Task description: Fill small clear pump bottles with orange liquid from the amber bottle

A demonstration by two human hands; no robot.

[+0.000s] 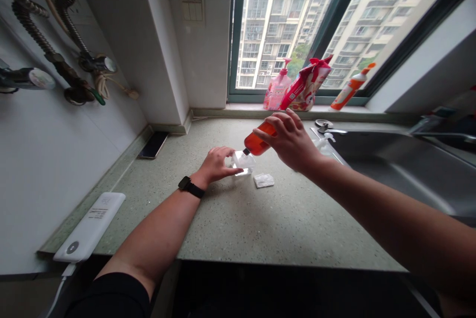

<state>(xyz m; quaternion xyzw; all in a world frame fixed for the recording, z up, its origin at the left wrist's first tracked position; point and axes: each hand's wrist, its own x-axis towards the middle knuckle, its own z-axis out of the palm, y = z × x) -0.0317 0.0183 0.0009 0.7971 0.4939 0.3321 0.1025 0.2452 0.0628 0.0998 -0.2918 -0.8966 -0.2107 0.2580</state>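
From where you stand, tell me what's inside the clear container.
Only glare shows in the clear container; contents cannot be told. The orange bottle has its dark tip at the container's top; left fingertips touch its side.

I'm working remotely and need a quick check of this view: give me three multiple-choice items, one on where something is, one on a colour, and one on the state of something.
1. Where is the phone?
A on the windowsill
B on the counter, by the wall
C in the sink

2. What colour is the liquid in the bottle in the right hand?
A blue
B orange-red
C green

3. How is that bottle positioned?
A upright, tip up
B lying on the counter
C tilted, tip down over the clear container

Answers:
1. B, it lies at the counter's wall side.
2. B, the liquid shows orange-red through the bottle.
3. C, its dark tip points down at the container, beside the left hand.
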